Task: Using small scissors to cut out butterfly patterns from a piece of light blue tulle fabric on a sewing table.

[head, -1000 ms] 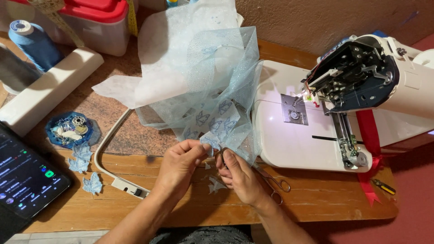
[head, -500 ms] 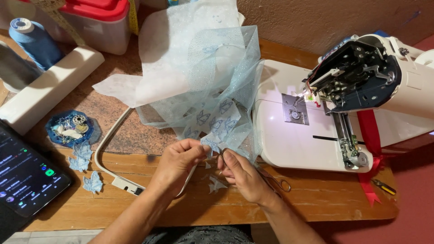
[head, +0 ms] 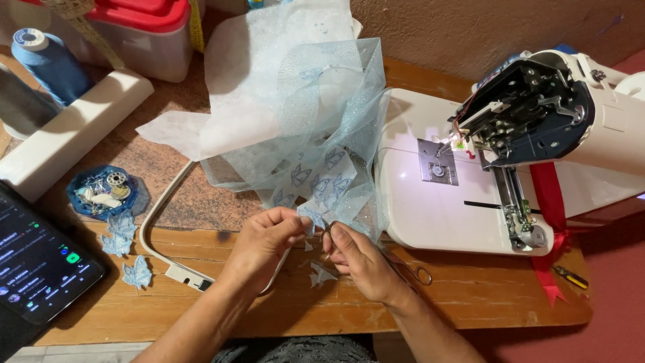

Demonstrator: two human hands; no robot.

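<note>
Pale-blue tulle (head: 316,134) | left hand (head: 265,245) grip pinching its edge | right hand (head: 359,259) grip pinching, seemingly scissors (head: 403,265).

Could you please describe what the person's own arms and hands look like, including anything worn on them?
Both forearms are bare as far as the picture shows; no sleeve reaches them. The left hand and the right hand wear no gloves, and no ring, watch or bracelet shows on the visible sides. The fingernails look short and unpainted. Dark, speckled clothing shows only at the bottom edge.
</note>
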